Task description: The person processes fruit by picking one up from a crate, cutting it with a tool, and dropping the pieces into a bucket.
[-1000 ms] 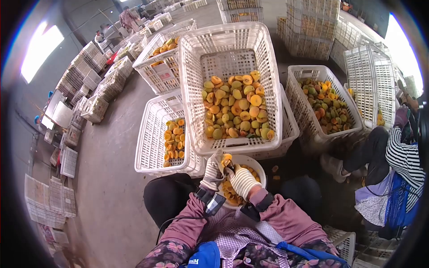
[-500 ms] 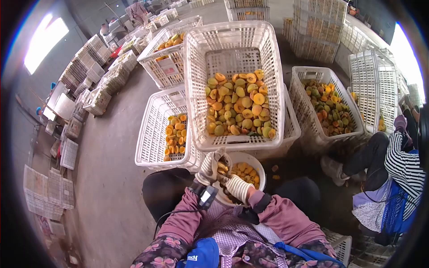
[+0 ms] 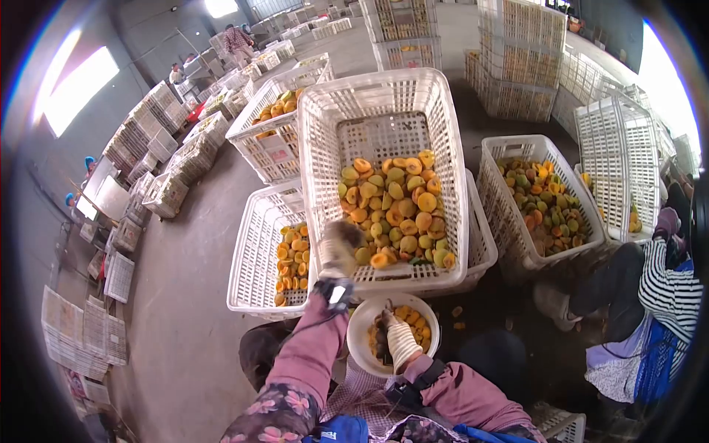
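Note:
A white slatted crate (image 3: 314, 177) of yellow-green and orange fruit stands tilted in front of me. My left hand (image 3: 340, 247), gloved and smeared by motion, is at its lower left corner, over the rim beside the fruit (image 3: 399, 203); its fingers cannot be made out. My right hand (image 3: 395, 336), in a white glove with dark fingertips, is over a white bucket (image 3: 356, 325) holding orange fruit pieces. Its fingers are closed round something dark that I cannot make out.
To the left, a lower crate (image 3: 247, 258) holds cut orange fruit, with another fruit crate (image 3: 273, 155) behind. At the right are a fruit crate (image 3: 502, 214) and a seated person in striped sleeves (image 3: 668, 288). Tall crate stacks (image 3: 521, 59) stand behind.
My left hand has moved up and forward from the bucket to the big crate. My right hand has shifted slightly down over the bucket. The view has tilted up a little.

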`<state>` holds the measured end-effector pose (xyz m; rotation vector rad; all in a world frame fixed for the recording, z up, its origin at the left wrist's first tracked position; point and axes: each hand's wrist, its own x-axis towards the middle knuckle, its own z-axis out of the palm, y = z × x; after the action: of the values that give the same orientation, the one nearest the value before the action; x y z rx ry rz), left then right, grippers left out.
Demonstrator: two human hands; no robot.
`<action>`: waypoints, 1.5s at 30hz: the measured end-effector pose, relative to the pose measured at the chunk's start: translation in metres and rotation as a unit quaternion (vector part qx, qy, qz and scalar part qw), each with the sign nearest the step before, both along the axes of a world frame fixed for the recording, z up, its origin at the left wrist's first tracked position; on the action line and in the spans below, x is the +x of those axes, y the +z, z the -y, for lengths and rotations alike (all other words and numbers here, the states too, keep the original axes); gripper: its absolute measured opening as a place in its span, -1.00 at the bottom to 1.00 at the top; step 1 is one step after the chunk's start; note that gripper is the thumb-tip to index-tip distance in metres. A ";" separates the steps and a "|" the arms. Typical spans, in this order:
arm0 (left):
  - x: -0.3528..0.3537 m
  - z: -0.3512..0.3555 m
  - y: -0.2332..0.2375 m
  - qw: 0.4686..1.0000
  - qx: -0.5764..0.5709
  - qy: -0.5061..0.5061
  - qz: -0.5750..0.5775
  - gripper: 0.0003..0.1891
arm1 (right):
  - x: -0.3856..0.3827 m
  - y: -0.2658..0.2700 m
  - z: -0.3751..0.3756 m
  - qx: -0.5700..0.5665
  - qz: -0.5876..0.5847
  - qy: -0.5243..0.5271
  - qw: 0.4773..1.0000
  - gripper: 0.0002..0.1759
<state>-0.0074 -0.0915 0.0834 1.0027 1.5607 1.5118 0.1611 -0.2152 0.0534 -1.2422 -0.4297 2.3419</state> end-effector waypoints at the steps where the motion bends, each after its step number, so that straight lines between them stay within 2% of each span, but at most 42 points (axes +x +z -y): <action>1: 0.002 -0.028 0.003 0.912 -0.190 -0.171 -0.321 -0.73 | 0.001 0.007 -0.004 0.004 0.011 -0.046 0.999 -0.63; 2: 0.002 -0.054 -0.008 0.662 -0.347 -0.312 -0.587 -0.68 | 0.002 0.011 -0.008 0.008 0.021 -0.093 0.995 -0.59; 3: -0.002 -0.057 -0.055 0.752 -0.327 -0.232 -0.522 -0.61 | 0.002 0.006 -0.009 0.059 0.021 -0.102 0.993 -0.61; 4: -0.014 -0.065 -0.086 0.754 -0.324 -0.232 -0.522 -0.61 | 0.002 0.004 -0.009 0.062 0.023 -0.103 0.992 -0.61; 6: -0.033 -0.080 -0.124 0.726 -0.277 -0.274 -0.567 -0.50 | 0.002 0.001 -0.011 0.069 0.039 -0.085 0.993 -0.60; 7: -0.024 -0.080 -0.113 0.676 -0.313 -0.282 -0.605 -0.41 | 0.000 0.000 -0.010 0.085 0.047 -0.091 0.991 -0.59; 8: -0.015 -0.073 -0.104 0.676 -0.315 -0.282 -0.604 -0.41 | -0.001 -0.003 -0.009 0.084 0.047 -0.089 0.991 -0.59; 10: -0.001 -0.059 -0.086 0.720 -0.357 -0.261 -0.535 -0.35 | -0.002 -0.005 -0.008 0.127 0.041 -0.094 0.987 -0.59; 12: -0.007 -0.059 -0.100 0.711 -0.358 -0.253 -0.550 -0.32 | 0.004 -0.001 -0.008 0.117 0.025 -0.071 0.990 -0.61; 14: -0.014 -0.056 -0.091 0.609 -0.400 -0.329 -0.601 -0.33 | 0.010 0.006 -0.010 0.108 0.011 -0.052 0.993 -0.63; 15: -0.019 -0.036 -0.091 0.703 -0.313 -0.239 -0.593 -0.43 | 0.011 0.009 -0.012 0.102 0.033 -0.052 0.993 -0.62; 16: -0.030 -0.027 -0.096 0.702 -0.311 -0.239 -0.594 -0.43 | 0.011 0.008 -0.012 0.097 0.055 -0.053 0.992 -0.61; 17: -0.041 -0.024 -0.100 0.850 -0.225 -0.251 -0.405 -0.54 | 0.010 -0.008 -0.014 0.233 0.128 -0.033 0.963 -0.59; 18: -0.047 -0.020 -0.109 0.942 -0.125 -0.248 -0.190 -0.64 | 0.007 -0.024 -0.018 0.234 0.127 -0.034 0.963 -0.59; 20: 0.010 0.047 -0.037 0.987 -0.038 -0.156 -0.006 -0.73 | 0.000 -0.037 -0.012 0.369 0.119 -0.095 0.917 -0.62; 21: 0.017 0.058 -0.038 0.981 -0.053 -0.158 0.101 -0.71 | 0.015 0.025 -0.014 0.145 0.127 0.051 0.980 -0.67; 22: 0.022 0.069 -0.049 0.960 -0.059 -0.167 0.215 -0.66 | 0.012 0.024 -0.010 0.140 0.126 0.052 0.981 -0.67; 24: 0.034 0.088 -0.093 0.966 0.094 -0.177 0.165 -0.62 | 0.001 0.015 -0.001 0.307 0.107 -0.017 0.946 -0.60; 25: 0.036 0.098 -0.090 0.972 0.105 -0.195 0.081 -0.60 | -0.006 -0.005 -0.002 0.421 0.189 -0.025 0.887 -0.48; 26: 0.040 0.109 -0.079 0.971 0.116 -0.211 -0.003 -0.56 | -0.008 -0.011 -0.002 0.421 0.189 -0.021 0.887 -0.48; 27: 0.044 0.115 -0.048 0.911 0.071 -0.306 0.268 -0.62 | -0.009 -0.016 -0.002 0.444 0.242 0.020 0.862 -0.47; 28: 0.043 0.118 -0.055 0.911 0.069 -0.304 0.269 -0.62 | -0.010 -0.018 0.000 0.463 0.295 0.060 0.834 -0.46; 29: 0.042 0.121 -0.070 0.950 0.088 -0.239 0.181 -0.62 | -0.006 -0.003 0.003 0.422 0.293 0.089 0.853 -0.44; 31: 0.043 0.124 -0.089 0.987 0.125 -0.101 -0.002 -0.59 | -0.001 0.007 0.005 0.422 0.299 0.095 0.851 -0.43; 32: 0.040 0.124 -0.092 0.987 0.125 -0.100 0.000 -0.59 | 0.002 0.011 0.004 0.423 0.304 0.097 0.848 -0.42; 34: 0.030 0.122 -0.093 0.981 0.081 -0.157 0.082 -0.55 | 0.003 0.013 0.005 0.422 0.309 0.110 0.845 -0.41; 35: 0.036 0.121 -0.077 0.952 0.042 -0.090 0.291 -0.58 | 0.001 0.007 0.006 0.432 0.314 0.115 0.837 -0.42; 36: 0.041 0.119 -0.072 0.952 0.040 -0.088 0.292 -0.58 | 0.000 0.003 0.007 0.443 0.318 0.121 0.829 -0.43; 38: 0.049 0.114 -0.070 0.922 -0.005 -0.016 0.387 -0.57 | 0.001 0.007 0.007 0.443 0.312 0.116 0.832 -0.43; 39: 0.048 0.112 -0.079 0.920 0.001 -0.008 0.392 -0.62 | 0.002 0.008 0.008 0.442 0.306 0.110 0.836 -0.42; 43: 0.053 0.115 -0.049 0.919 -0.009 -0.059 0.391 -0.67 | 0.000 0.003 0.006 0.441 0.327 0.132 0.825 -0.44; 45: 0.063 0.116 -0.028 0.914 -0.028 0.017 0.405 -0.69 | 0.000 0.005 0.008 0.446 0.327 0.122 0.824 -0.46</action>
<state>0.0561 -0.2073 0.0554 0.2286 1.0046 1.5988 0.1613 -0.2237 0.0582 -1.4534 -1.7489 1.4029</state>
